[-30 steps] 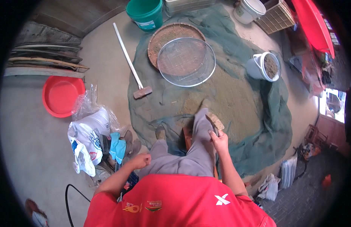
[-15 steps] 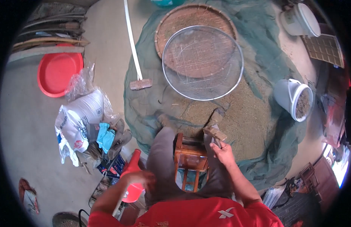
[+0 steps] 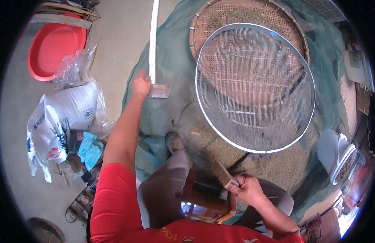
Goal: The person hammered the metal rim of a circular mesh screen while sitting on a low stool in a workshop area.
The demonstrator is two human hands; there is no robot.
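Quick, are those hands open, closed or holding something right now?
Left hand: blurred beside the long white-handled mallet with brown block head; open or closed cannot be told.
Right hand: closed, holding a flat tan block-headed hand tool.

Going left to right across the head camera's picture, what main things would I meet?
Red basin → left hand → long-handled mallet → round wire-mesh sieve → white bucket.

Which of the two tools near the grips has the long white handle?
The block-headed hammer, beside the left grip. Its long white handle sets it apart from the short brownish tool in the right grip.
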